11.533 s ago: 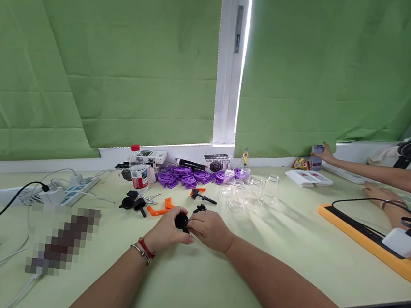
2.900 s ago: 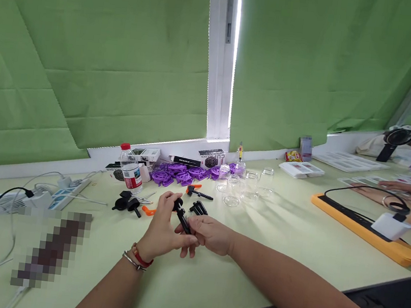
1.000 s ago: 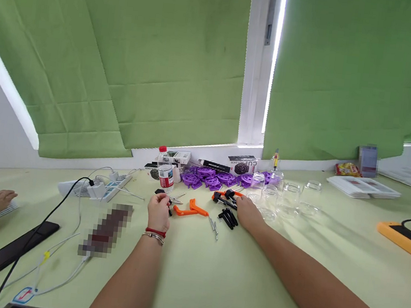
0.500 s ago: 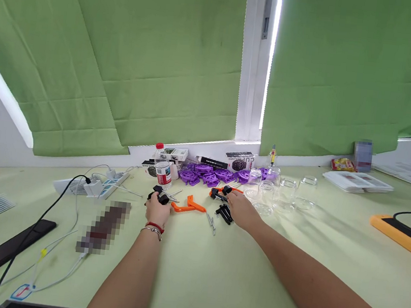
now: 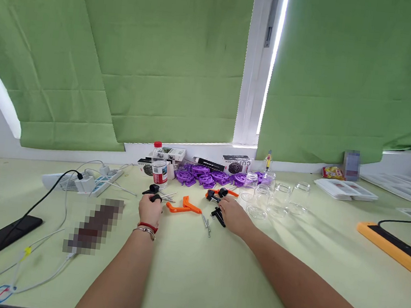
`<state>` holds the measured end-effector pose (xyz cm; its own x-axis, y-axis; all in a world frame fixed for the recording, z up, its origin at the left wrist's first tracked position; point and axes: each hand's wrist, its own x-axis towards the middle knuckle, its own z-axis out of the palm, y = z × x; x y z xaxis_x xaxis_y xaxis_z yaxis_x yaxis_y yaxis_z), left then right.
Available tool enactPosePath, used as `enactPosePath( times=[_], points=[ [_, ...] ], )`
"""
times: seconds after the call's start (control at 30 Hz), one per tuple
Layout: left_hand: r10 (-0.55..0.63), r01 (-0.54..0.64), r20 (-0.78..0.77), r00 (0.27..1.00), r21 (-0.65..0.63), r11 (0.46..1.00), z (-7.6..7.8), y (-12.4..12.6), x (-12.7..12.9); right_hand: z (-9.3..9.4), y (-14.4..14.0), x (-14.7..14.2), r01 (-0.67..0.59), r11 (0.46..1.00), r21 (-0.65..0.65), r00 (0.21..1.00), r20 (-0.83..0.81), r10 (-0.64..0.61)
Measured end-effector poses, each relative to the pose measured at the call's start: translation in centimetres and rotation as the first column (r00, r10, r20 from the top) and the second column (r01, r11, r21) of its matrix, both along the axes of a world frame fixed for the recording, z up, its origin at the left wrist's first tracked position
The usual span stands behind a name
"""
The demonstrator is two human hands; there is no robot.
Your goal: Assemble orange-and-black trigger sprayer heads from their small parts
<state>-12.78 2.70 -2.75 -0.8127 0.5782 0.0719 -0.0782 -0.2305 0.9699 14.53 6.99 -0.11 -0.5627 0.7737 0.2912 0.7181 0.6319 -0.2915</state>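
Green table [image 5: 213,283]: both hands [image 5: 150,209] outstretched, touching black parts [image 5: 218,215].

both hands have left the black piece they were working together in front of the person; the left hand [image 5: 149,209] now grips a black knob [image 5: 155,197], the right hand [image 5: 231,214] reaches the black rods [image 5: 218,216].

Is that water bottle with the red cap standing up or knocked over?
Upright: the water bottle stands on the table, red cap on top.
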Motion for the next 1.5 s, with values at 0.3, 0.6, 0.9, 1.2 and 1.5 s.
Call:
enactPosePath(
  times=[0.3, 0.6, 0.9, 1.2, 1.5],
  points=[
    [-0.144, 0.142, 0.104, 0.984, 0.026, 0.990, 2.6, -0.4, 2.7, 1.4, 0.3, 1.5, 0.032, 0.997, -0.066, 0.987, -0.154, -0.042],
    [-0.397, 0.350, 0.391, 0.830, 0.188, 0.918, 3.0, -0.9, 3.3, 1.4, -0.7, 0.6, -0.076, 0.984, -0.160, 0.992, -0.113, 0.058],
    [-0.368, 0.231, 0.510, 0.778, 0.312, 0.921, 3.8, -1.3, 3.0, 0.5, -1.2, -2.6, -0.186, 0.979, -0.077, 0.982, 0.022, 0.189],
    [-0.276, 0.107, 0.477, 0.834, 0.351, 0.930, 3.6, -0.8, 2.2, 0.0, -1.8, -9.2, -0.347, 0.930, 0.119, 0.908, 0.291, 0.301],
    [-0.376, 0.262, 0.394, 0.839, 0.313, 0.913, 3.7, -1.4, 2.8, -0.7, -3.6, -11.2, -0.355, 0.931, 0.081, 0.877, 0.373, 0.302]
  ],
)
